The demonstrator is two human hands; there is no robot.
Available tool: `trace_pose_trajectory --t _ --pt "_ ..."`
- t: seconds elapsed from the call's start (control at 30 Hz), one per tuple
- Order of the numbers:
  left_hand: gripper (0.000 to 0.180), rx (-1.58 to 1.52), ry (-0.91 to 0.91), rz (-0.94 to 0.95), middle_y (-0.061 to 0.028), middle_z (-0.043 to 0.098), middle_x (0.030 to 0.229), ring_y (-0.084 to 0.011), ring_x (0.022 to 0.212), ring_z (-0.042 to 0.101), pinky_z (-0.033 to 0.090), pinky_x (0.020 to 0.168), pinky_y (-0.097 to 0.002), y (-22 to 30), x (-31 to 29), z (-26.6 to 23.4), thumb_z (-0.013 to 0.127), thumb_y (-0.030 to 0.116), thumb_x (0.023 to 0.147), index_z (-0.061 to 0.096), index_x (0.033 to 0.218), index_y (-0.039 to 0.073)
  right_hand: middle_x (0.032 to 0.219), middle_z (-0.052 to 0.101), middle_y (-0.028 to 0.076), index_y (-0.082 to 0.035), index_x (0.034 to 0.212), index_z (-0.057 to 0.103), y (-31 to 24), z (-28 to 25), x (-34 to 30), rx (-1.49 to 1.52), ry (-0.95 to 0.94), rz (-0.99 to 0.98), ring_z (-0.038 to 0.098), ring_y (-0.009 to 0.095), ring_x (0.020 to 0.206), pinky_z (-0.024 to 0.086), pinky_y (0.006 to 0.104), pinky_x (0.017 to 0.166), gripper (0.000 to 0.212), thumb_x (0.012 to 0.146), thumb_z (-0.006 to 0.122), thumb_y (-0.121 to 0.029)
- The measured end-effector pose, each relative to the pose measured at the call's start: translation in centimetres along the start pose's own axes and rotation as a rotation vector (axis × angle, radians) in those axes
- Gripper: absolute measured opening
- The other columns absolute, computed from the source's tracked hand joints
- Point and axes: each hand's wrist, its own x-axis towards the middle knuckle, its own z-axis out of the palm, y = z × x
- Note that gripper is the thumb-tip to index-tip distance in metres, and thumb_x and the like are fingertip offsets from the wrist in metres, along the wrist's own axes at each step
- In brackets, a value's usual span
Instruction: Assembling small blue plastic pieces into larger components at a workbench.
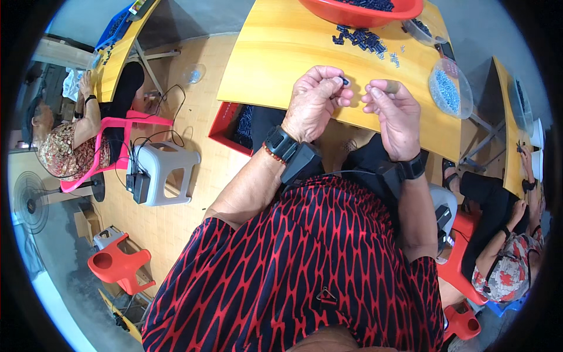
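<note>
Between the thumb and fingers of my left hand (316, 98) is a small dark plastic piece (345, 81), held just above the near edge of the yellow table (264, 58). Close by on its right, the fingertips of my right hand (394, 114) are pinched together. Whatever they hold, if anything, is too small to make out. A gap separates the two hands. Beyond them lies a pile of small dark plastic pieces (366, 41), with a few tiny silver pieces (394, 60) beside it.
A red basin (328, 16) of dark pieces stands at the far edge. Two clear tubs sit at the right; the nearer tub (467, 100) contains light blue bits. A red crate (218, 134) is under the table. Co-workers sit left and right, near a grey stool (164, 170).
</note>
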Motion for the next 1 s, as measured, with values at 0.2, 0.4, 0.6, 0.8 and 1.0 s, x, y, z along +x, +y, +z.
trace_pose_trajectory --t 0.2,0.4,0.6,0.8,1.0 --pt "0.013 0.178 -0.014 -0.010 -0.0095 0.064 0.089 -0.0157 0.075 0.063 0.054 0.068 -0.0282 -0.5 0.1 0.0 0.058 0.006 0.094 0.055 0.105 0.002 0.093 0.067 0.008 0.001 0.101 0.064 0.8 1.5 -0.3 -0.274 0.010 -0.089 0.065 0.013 0.080 0.054 0.0261 0.072 0.012 0.089 0.063 0.001" --pt "0.016 0.322 -0.022 0.078 -0.0084 0.064 0.087 -0.0141 0.072 0.063 0.054 0.066 -0.0259 -0.6 -0.1 0.3 0.060 0.004 0.092 0.054 0.106 0.000 0.091 0.067 0.009 0.003 0.100 0.063 1.7 1.9 -0.9 -0.199 -0.041 -0.150 0.065 0.014 0.078 0.055 0.0266 0.074 0.010 0.091 0.060 0.003" --pt "0.015 0.127 -0.015 -0.003 -0.0077 0.065 0.090 -0.0133 0.073 0.062 0.053 0.068 -0.0250 -1.7 -0.2 0.1 0.062 0.002 0.090 0.058 0.103 -0.001 0.092 0.067 0.008 0.002 0.101 0.063 1.7 1.7 -1.0 -0.167 -0.027 -0.133 0.064 0.013 0.080 0.055 0.0267 0.074 0.011 0.090 0.061 0.003" --pt "0.016 0.529 -0.008 0.207 -0.0051 0.065 0.088 -0.0100 0.072 0.060 0.052 0.066 -0.0235 -1.2 -0.2 0.4 0.064 0.003 0.089 0.060 0.104 0.000 0.093 0.067 0.005 0.000 0.100 0.065 0.7 0.2 -0.6 -0.199 0.020 -0.127 0.063 0.011 0.084 0.054 0.0248 0.072 0.012 0.088 0.065 0.000" --pt "0.013 0.381 -0.049 0.137 -0.0050 0.065 0.083 -0.0091 0.068 0.059 0.051 0.061 -0.0228 -1.1 -0.5 0.8 0.065 0.003 0.089 0.059 0.100 0.000 0.091 0.067 0.006 0.002 0.101 0.066 -0.6 0.3 1.0 -0.246 -0.065 -0.056 0.062 0.010 0.078 0.052 0.0233 0.070 0.013 0.088 0.065 -0.001"
